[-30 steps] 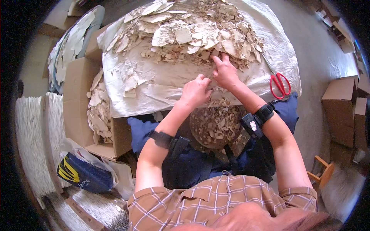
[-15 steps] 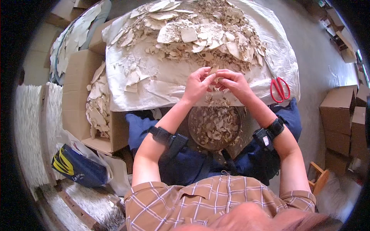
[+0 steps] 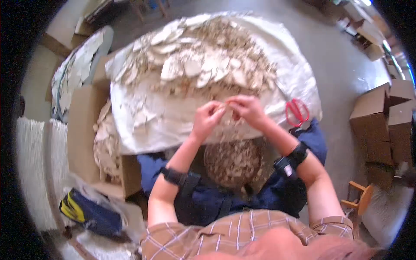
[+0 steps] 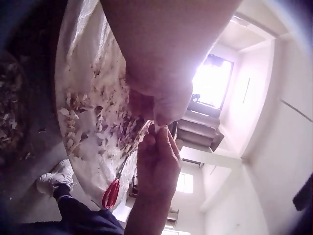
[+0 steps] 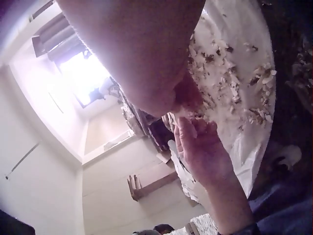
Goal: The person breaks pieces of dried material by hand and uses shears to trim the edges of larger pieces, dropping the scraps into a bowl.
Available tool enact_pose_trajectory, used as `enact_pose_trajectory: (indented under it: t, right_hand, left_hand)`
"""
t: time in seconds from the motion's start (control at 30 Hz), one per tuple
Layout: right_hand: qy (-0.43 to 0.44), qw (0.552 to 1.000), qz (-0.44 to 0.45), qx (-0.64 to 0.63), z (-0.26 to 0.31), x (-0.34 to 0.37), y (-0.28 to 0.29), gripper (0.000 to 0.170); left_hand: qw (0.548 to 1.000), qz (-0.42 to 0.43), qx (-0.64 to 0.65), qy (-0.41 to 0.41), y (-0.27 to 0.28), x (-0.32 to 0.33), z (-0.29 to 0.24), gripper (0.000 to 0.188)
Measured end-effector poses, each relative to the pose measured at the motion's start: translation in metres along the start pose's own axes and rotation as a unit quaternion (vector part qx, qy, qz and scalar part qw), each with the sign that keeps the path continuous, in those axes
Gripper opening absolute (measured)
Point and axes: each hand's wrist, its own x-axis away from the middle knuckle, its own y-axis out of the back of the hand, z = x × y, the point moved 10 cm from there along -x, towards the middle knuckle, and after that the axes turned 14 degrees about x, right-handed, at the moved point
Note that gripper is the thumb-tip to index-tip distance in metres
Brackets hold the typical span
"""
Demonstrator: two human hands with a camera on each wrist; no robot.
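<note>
"What's heaped beyond the fingertips?"

"Thin, pale cream flakes [image 3: 195, 67], ragged-edged. Some are broad and plate-like with rounded sides; others are broken down to brownish crumbs. They lie on a wrinkled white sheet [image 3: 167, 125] that runs on beneath the fingers."

"And closer to the person than the fingers?"

"A round, dark-rimmed pan [image 3: 205, 164] filled with small, rough chips. Out to the right of the fingers lie scissors [image 3: 297, 113] with smooth red loop handles. Well off to their left, a plain brown cardboard box [image 3: 82, 134] holds more of those brittle-looking flakes."

"What are the hands doing?"

"The left hand [image 3: 206, 121] and the right hand [image 3: 248, 110] meet above the sheet, fingers bent and tips nearly closed. Between them they pinch a small fragment [image 3: 222, 105]."

"How does it look?"

"What shows is thin and light-coloured. The fingers hide most of it, so I can't tell its outline or its surface. It sits right where the two sets of fingertips come together, on the near side of the heap."
</note>
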Motion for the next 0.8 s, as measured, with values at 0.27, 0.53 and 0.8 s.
enact_pose_trajectory:
  t: [0.27, 0.53, 0.8]
  right_hand:
    - [-0.042, 0.998, 0.039, 0.009, 0.004, 0.005, 0.002, 0.017]
    - [-0.021, 1.0, 0.018, -0.004, 0.003, 0.002, 0.0, 0.017]
    - [0.12, 0.96, -0.149, 0.203, 0.03, 0.008, 0.012, 0.013]
  left_hand:
    - [0.991, -0.039, 0.128, -0.023, -0.004, 0.002, -0.011, 0.01]
    - [0.983, -0.069, 0.163, -0.042, 0.001, 0.007, -0.012, 0.012]
    - [0.985, -0.112, 0.095, -0.095, 0.005, 0.005, -0.015, 0.008]
